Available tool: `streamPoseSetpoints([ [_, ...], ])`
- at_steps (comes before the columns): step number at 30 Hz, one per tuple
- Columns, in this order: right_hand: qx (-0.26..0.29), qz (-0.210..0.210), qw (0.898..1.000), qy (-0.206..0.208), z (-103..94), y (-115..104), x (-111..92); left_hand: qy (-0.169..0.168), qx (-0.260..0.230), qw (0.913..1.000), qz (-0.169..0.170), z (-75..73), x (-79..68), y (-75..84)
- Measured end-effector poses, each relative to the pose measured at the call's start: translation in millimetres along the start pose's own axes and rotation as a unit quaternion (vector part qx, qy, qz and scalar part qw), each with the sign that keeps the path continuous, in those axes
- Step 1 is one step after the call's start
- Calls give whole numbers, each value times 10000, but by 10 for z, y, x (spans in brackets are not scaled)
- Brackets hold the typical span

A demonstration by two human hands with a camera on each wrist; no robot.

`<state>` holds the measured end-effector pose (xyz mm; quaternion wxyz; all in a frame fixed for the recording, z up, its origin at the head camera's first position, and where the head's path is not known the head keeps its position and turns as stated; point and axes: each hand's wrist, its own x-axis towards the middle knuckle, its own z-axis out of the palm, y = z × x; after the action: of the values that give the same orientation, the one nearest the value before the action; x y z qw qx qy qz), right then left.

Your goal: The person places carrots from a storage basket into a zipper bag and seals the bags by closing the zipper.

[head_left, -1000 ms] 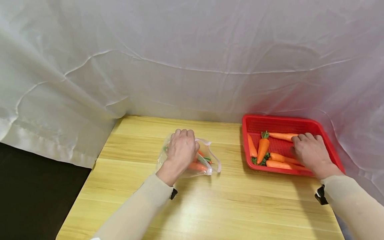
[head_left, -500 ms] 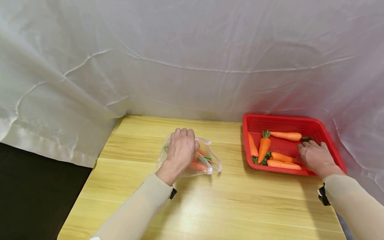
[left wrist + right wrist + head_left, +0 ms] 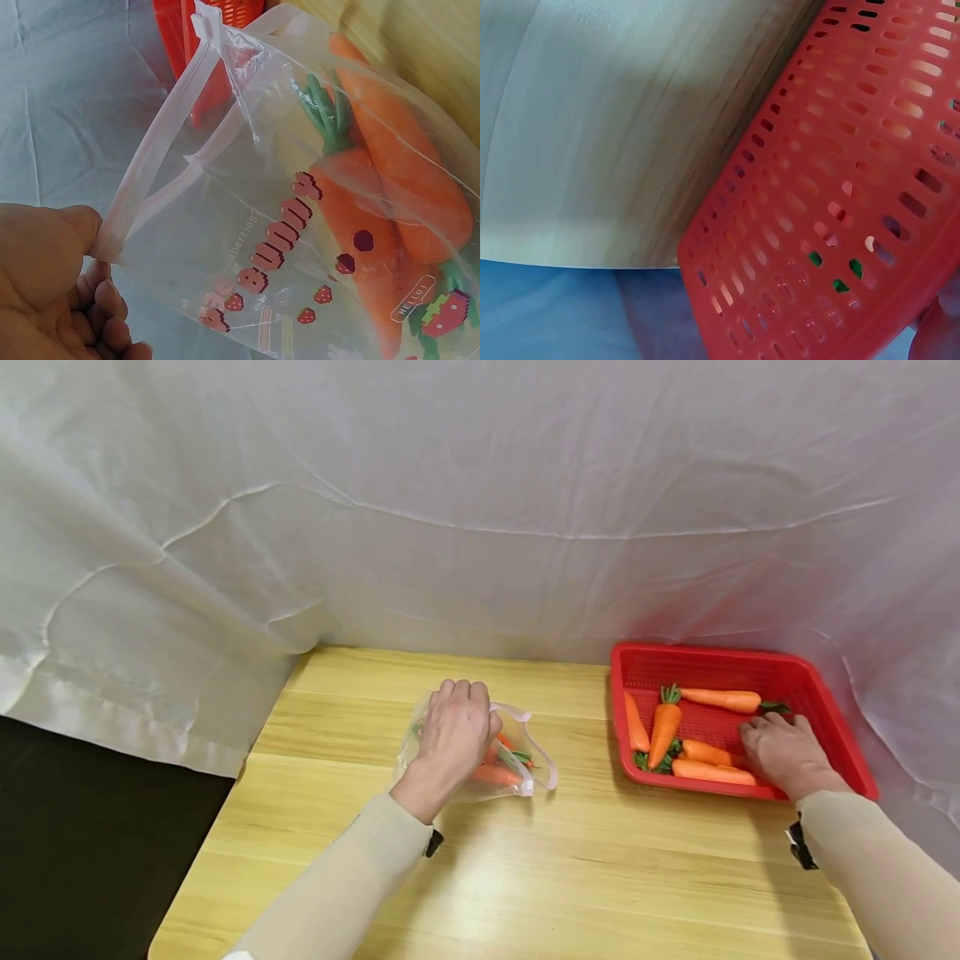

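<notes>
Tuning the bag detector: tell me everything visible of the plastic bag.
The bag is see-through, thin-looking plastic with a pale pink mouth strip, red "Bunny" lettering and small strawberry prints. Its mouth gapes toward the red basket; orange carrots with green tops lie inside. It rests on the wooden table, and the left hand pinches its rim.

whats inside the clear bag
At least two carrots with green tops show through the clear bag. Its print and, in the head view, the left hand hide parts; exact count unclear.
</notes>
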<state>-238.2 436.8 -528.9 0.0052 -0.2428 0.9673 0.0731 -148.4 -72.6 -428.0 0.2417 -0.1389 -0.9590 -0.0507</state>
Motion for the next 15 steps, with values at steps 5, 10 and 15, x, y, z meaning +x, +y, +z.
streamPoseSetpoints([
  [5, -122, -153, 9998, -60, -5, -12, 16, -179, -116, 9997, -118, -14, -22, -3],
  [10, -33, -296, 9987, -413, -21, -44, 26, -350, -248, 9988, -224, -26, -45, -16],
  [15, 268, -380, 9970, -623, 2, -17, 56, -455, -316, 9981, -284, -46, -64, -27],
])
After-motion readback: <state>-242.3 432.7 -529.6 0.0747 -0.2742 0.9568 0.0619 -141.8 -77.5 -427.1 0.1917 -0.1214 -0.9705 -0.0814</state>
